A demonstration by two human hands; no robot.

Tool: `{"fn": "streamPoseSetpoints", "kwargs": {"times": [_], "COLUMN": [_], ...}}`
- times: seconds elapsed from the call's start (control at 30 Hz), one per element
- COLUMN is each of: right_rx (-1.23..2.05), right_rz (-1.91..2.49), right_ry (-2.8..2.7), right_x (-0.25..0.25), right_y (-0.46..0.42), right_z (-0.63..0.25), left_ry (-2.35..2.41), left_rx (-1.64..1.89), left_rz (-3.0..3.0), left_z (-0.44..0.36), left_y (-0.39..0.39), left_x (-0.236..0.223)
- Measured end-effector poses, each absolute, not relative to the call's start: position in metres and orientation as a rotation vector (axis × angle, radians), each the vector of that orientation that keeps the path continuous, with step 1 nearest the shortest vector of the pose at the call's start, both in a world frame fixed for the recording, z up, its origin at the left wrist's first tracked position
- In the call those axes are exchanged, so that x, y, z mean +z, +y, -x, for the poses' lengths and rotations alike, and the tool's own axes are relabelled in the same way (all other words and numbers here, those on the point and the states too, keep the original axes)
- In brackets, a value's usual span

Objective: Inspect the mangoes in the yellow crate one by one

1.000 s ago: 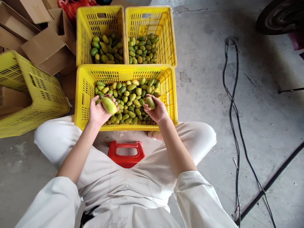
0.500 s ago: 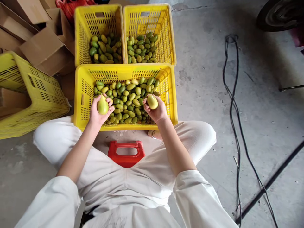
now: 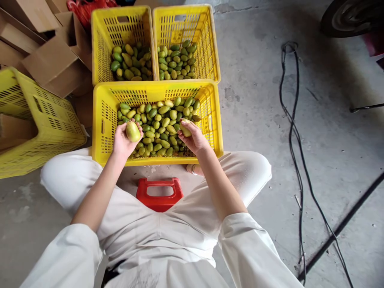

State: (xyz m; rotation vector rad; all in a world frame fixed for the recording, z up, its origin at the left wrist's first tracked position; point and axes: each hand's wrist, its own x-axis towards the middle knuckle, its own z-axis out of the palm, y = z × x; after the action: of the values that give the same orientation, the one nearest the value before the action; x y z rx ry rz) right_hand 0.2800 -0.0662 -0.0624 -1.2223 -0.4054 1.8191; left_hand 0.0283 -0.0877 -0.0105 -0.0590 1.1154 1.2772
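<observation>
My left hand (image 3: 124, 140) is closed around a smooth yellow-green oval fruit (image 3: 133, 131), its thicker end facing me. On the other side my right hand (image 3: 194, 138) grips a second yellow-green oval fruit (image 3: 186, 128), partly covered by the thumb and fingers. Both hands are above the near yellow crate (image 3: 156, 161), inside its side walls. Many similar green and yellowish fruits (image 3: 162, 132) lie in that crate, some hidden beneath my hands. Which exact kind of fruit it is, I cannot tell.
Two more yellow crates (image 3: 122, 10) holding fruit stand behind the near one. Left are another yellow crate (image 3: 57, 116) and cardboard boxes (image 3: 51, 64). A red plastic stool (image 3: 160, 204) shows between my legs. Black cable (image 3: 295, 132) and a wheel (image 3: 345, 20) are on the right.
The fruit in my left hand has turned, its thicker end swinging to the lower right. My right hand has rolled over, its thumb now covering more of its fruit. The view has shifted slightly.
</observation>
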Motion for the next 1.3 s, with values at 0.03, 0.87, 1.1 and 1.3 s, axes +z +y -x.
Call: {"fn": "streamPoseSetpoints", "kwargs": {"times": [0.03,0.87,1.1,1.3], "right_rx": [1.837,1.866,1.820,1.814], "right_rz": [1.233,1.175,1.118,1.142], "right_ry": [-0.381,-0.537,-0.505,-0.596], "right_x": [-0.063,-0.059,-0.055,-0.049], "right_y": [-0.066,-0.067,-0.065,-0.070], "right_z": [-0.280,-0.271,-0.277,-0.272], "left_ry": [1.100,1.167,1.136,1.132], "left_rx": [1.287,1.129,1.131,1.103], "left_rz": [0.056,-0.124,-0.175,-0.019], "left_z": [-0.029,-0.029,-0.030,-0.032], "left_y": [-0.088,-0.090,-0.095,-0.091], "left_x": [-0.010,-0.018,-0.027,-0.022]}}
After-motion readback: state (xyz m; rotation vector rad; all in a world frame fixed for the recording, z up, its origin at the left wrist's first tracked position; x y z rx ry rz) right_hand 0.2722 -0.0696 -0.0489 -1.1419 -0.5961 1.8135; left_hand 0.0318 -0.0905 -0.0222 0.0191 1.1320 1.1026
